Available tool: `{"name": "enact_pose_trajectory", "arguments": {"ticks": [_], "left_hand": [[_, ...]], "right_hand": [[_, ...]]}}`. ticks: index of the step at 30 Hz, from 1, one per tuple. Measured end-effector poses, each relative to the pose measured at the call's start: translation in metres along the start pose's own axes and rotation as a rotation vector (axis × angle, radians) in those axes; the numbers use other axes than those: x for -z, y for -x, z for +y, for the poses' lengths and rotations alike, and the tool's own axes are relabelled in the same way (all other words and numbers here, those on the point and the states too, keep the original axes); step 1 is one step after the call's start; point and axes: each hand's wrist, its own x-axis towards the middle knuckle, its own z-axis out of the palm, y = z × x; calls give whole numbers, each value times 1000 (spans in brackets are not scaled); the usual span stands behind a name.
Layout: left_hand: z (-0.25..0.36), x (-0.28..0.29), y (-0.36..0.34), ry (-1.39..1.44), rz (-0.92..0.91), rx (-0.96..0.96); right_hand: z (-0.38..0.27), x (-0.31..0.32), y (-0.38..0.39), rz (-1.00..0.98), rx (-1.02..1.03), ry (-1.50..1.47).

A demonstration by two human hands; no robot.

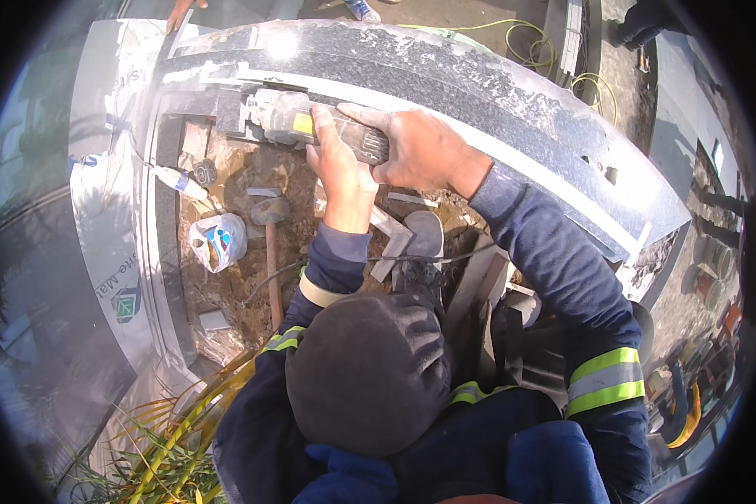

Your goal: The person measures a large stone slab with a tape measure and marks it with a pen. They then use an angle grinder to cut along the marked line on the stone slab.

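Both hands work on one angle grinder (344, 128), which lies lengthwise along the near side of a curved, speckled granite slab (479, 92), its head toward the left. From my remote seat I see the left hand (341, 170) curled about the middle of the grey body and the right hand (424, 151) closed round the rear end, one digit extended along the far side; I cannot make out every fingertip. A white strip (525, 166) follows the slab nearby. Nearer, on bare soil (231, 186), lies a wooden-handled mallet (270, 211), left of a shoe (424, 235). Farther left are a white plastic bag (218, 242) and, beyond it, a white bottle (176, 180). A co-worker's hand (181, 13) shows at far left; a yellowish hose (553, 49) loops at far right.
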Motion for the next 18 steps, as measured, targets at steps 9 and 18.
{"name": "enact_pose_trajectory", "arguments": {"ticks": [9, 18], "left_hand": [[-3, 17, -22, 25, -159, -36], [-3, 5, 2, 3, -86, -31]], "right_hand": [[3, -7, -11, 56, 60, 17], [0, 1, 6, -17, -18, 8]]}}
